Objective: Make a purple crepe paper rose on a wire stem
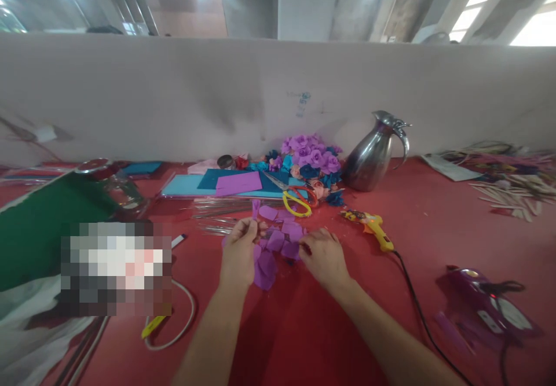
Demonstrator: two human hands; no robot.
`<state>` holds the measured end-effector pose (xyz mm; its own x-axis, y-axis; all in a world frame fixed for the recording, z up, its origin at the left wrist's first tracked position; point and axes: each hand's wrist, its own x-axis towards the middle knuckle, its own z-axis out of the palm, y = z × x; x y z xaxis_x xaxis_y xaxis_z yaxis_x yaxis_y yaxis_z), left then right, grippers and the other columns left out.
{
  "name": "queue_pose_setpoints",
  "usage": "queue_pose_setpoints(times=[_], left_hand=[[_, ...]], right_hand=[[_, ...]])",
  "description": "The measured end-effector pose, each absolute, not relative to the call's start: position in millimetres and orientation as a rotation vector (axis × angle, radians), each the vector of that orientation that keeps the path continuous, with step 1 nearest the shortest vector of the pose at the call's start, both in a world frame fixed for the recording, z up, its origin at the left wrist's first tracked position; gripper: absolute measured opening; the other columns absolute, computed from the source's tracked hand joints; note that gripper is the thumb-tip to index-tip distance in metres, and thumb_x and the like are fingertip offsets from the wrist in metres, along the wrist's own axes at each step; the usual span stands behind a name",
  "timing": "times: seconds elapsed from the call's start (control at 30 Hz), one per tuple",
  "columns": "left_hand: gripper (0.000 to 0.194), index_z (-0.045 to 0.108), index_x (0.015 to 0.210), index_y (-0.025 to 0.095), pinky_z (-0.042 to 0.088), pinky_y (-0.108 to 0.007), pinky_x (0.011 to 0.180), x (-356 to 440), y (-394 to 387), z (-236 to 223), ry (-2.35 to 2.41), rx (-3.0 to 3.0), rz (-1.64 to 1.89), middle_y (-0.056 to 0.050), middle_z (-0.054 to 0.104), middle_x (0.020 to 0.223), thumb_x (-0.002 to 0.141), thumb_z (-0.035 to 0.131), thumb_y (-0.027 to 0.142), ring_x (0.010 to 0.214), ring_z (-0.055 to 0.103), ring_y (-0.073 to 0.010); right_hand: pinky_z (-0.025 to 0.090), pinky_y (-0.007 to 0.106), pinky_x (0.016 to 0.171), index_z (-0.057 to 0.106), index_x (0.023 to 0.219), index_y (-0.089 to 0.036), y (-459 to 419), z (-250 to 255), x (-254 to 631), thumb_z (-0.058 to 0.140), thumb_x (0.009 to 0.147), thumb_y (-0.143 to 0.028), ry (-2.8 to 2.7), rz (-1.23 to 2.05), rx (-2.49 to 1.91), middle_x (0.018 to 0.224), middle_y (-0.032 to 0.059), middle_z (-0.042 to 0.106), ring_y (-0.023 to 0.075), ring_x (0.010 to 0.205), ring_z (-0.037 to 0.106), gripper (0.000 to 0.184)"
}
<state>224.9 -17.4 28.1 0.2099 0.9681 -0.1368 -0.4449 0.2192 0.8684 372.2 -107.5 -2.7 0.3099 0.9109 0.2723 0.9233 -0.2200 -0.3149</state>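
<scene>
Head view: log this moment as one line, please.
left hand: pinching purple petal | right hand: curled beside loose purple petals | nearby: yellow glue gun, scissors, purple paper roses, steel jug

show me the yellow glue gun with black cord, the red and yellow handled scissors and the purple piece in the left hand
Glue gun (375, 225): head view, middle of its yellow body
Scissors (285, 187): head view, where blades meet handles
Purple piece (256, 209): head view, upper end above the left hand (238, 252)

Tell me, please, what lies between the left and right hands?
In the head view, loose purple pieces, some overlapping, lie on the red tabletop between the left hand and the right hand.
</scene>
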Motion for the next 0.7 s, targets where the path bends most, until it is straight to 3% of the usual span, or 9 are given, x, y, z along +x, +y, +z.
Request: queue_pose_setpoints(times=[0.13, 0.23, 0.4, 0.7], left_hand=[[0.028, 0.06, 0.066, 0.015, 0.042, -0.018, 0.06, 230, -24, 23, 0.787, 0.869, 1.024, 0.001, 0.064, 0.063, 0.059, 0.079, 0.034, 0.058, 0.055, -0.0082], [0.025, 0.058, 0.065, 0.015, 0.044, -0.018, 0.06, 233, -29, 21, 0.79, 0.843, 0.971, 0.001, 0.065, 0.068, 0.062, 0.078, 0.03, 0.058, 0.056, -0.0074], [0.025, 0.053, 0.063, 0.015, 0.05, -0.023, 0.066, 236, -37, 24, 0.718, 0.608, 0.781, 0.0, 0.068, 0.087, 0.062, 0.077, 0.015, 0.063, 0.065, -0.0112], [0.017, 0.057, 0.064, 0.015, 0.053, -0.025, 0.077, 235, -37, 24, 0.636, 0.527, 0.758, 0.001, 0.066, 0.077, 0.068, 0.073, 0.01, 0.081, 0.069, -0.0164]], right_hand=[[0.039, 0.032, 0.076, 0.067, 0.074, -0.021, -107, -3, 380, 0.054, 0.076, -0.017, -1.364, 0.1, -2.0, 0.079, 0.005, 0.068, 0.0213, 0.081, 0.056, 0.013], [0.04, 0.029, 0.066, 0.062, 0.071, -0.02, -106, -1, 383, 0.057, 0.075, -0.026, -1.002, 0.479, -1.673, 0.071, 0.0024, 0.064, 0.0177, 0.068, 0.054, 0.009], [0.041, 0.023, 0.058, 0.058, 0.067, -0.019, -105, 5, 380, 0.073, 0.063, -0.035, -0.462, 1.036, -1.11, 0.061, -0.003, 0.058, 0.0114, 0.057, 0.052, 0.023], [0.04, 0.024, 0.058, 0.062, 0.067, -0.018, -104, 5, 371, 0.078, 0.059, -0.035, -0.507, 0.962, -1.147, 0.06, -0.0029, 0.06, 0.0113, 0.056, 0.052, 0.025]])
